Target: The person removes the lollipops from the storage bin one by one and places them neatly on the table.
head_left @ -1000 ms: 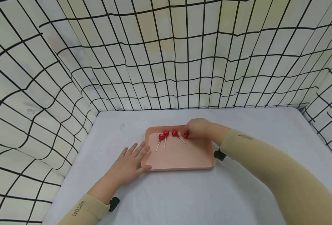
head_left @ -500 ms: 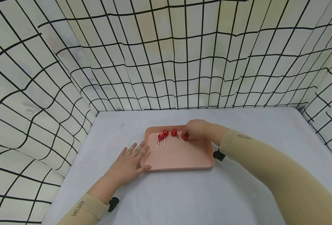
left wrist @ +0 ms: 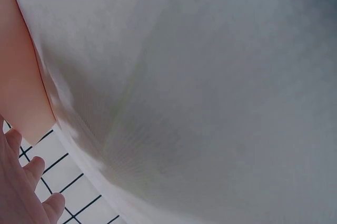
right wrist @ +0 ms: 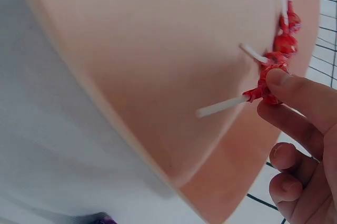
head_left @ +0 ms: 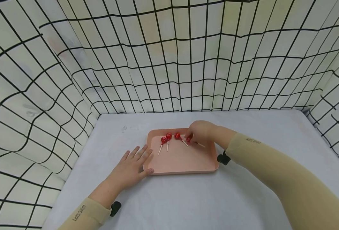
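A shallow pink tray (head_left: 184, 161) lies on the white-covered table. My left hand (head_left: 133, 166) rests at its left side with fingers spread, the thumb at the near left corner. Toward the tray's far right, thumb and forefinger of my right hand (head_left: 202, 131) pinch the red-wrapped head of a lollipop (right wrist: 267, 86). Its white stick points away from the fingers, and in the head view the hand covers part of it. Further left in the tray lie a lollipop with an angled stick (head_left: 177, 136) and two more side by side, a nearer one (head_left: 164, 140) and a farther one (head_left: 169, 136).
White cloth (head_left: 169, 201) covers the table around the tray. Walls of white sheet with a black grid (head_left: 191, 64) rise behind and at both sides. A black device sits on each wrist. A small dark purple thing (right wrist: 102, 218) shows at the bottom of the right wrist view.
The lollipop in my right hand has turned slightly, and its white stick now shows to the right below the hand. My left hand and the other lollipops stay where they were.
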`<state>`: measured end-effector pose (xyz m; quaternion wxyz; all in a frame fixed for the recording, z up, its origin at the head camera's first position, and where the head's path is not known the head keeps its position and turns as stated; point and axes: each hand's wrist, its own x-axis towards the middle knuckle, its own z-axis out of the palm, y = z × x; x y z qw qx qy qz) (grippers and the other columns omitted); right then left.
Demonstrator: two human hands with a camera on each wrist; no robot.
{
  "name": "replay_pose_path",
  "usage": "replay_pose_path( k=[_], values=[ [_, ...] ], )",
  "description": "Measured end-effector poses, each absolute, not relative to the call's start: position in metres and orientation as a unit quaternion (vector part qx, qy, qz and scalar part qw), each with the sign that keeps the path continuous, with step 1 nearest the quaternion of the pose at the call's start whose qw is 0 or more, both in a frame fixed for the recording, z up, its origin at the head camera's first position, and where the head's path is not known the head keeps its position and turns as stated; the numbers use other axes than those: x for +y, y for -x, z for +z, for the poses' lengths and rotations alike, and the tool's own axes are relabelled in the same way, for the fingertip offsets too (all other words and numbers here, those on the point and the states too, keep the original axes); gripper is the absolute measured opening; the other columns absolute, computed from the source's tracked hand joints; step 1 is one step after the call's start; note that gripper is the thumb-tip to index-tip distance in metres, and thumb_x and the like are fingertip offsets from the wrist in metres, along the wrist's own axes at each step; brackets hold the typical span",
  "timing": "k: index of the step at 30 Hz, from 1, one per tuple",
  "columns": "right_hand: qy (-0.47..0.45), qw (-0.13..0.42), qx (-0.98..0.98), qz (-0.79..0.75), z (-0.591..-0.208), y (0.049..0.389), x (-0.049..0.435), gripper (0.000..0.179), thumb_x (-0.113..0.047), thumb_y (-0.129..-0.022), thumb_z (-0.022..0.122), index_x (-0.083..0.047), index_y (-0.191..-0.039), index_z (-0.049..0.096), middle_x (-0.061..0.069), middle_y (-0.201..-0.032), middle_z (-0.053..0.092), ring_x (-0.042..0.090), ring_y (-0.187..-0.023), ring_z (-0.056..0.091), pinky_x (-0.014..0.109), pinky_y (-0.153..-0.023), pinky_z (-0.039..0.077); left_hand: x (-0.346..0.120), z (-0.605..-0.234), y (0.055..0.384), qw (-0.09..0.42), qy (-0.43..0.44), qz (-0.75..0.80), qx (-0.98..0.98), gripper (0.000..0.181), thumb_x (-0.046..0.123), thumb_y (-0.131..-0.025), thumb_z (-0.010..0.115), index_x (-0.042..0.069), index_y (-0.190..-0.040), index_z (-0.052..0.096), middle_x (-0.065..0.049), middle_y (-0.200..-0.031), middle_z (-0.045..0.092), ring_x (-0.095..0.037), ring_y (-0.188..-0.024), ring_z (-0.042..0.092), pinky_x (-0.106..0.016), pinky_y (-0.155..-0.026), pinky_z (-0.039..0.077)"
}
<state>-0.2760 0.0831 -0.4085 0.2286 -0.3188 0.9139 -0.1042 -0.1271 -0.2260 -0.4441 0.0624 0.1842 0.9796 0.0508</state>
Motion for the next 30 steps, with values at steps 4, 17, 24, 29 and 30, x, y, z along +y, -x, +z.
replay_pose_path(
  k=[4,17,24,29,30],
  values=[
    [0.318,0.217,0.917,-0.106,-0.408,0.278,0.086,0.023,-0.021,-0.093,0.071,-0.027,-0.115,0.076,-0.012,-0.093,0.067,0.014,-0.096,0.056,0.033,-0.093,0.049,-0.224,-0.441,0.125,0.065,-0.183,0.051,0.98,0.084,0.068,-0.092,0.049,0.022,-0.159,0.026,-0.002,-0.165,0.018,-0.034,-0.15,0.016,-0.06,-0.119,0.013],
    [0.264,0.204,0.932,-0.141,-0.394,0.272,0.102,0.024,-0.022,-0.094,0.067,-0.02,-0.118,0.075,-0.008,-0.081,0.07,0.016,-0.088,0.058,0.031,-0.08,0.05,-0.224,-0.443,0.128,0.062,-0.186,0.055,0.979,0.085,0.069,-0.092,0.048,0.022,-0.159,0.027,-0.003,-0.165,0.02,-0.035,-0.15,0.016,-0.06,-0.118,0.013],
    [0.254,0.148,0.941,-0.167,-0.386,0.269,0.122,0.034,-0.024,-0.093,0.071,-0.018,-0.126,0.071,-0.007,-0.107,0.072,0.017,-0.105,0.059,0.037,-0.094,0.05,-0.226,-0.445,0.129,0.055,-0.193,0.051,0.978,0.086,0.073,-0.091,0.043,0.022,-0.159,0.027,-0.003,-0.165,0.02,-0.035,-0.15,0.017,-0.061,-0.118,0.014],
    [0.221,0.122,0.951,-0.176,-0.383,0.266,0.139,0.038,-0.027,-0.092,0.073,-0.02,-0.129,0.069,-0.001,-0.122,0.069,0.025,-0.121,0.057,0.046,-0.101,0.047,-0.224,-0.442,0.126,0.056,-0.189,0.05,0.979,0.085,0.071,-0.092,0.046,0.021,-0.158,0.028,-0.004,-0.164,0.021,-0.036,-0.149,0.018,-0.061,-0.118,0.014],
    [0.215,0.12,0.953,-0.178,-0.382,0.266,0.143,0.039,-0.027,-0.092,0.073,-0.02,-0.13,0.068,0.0,-0.123,0.069,0.025,-0.122,0.056,0.046,-0.101,0.047,-0.224,-0.442,0.126,0.058,-0.187,0.049,0.979,0.085,0.071,-0.092,0.046,0.021,-0.158,0.028,-0.004,-0.164,0.021,-0.035,-0.15,0.018,-0.061,-0.118,0.014]
  ],
)
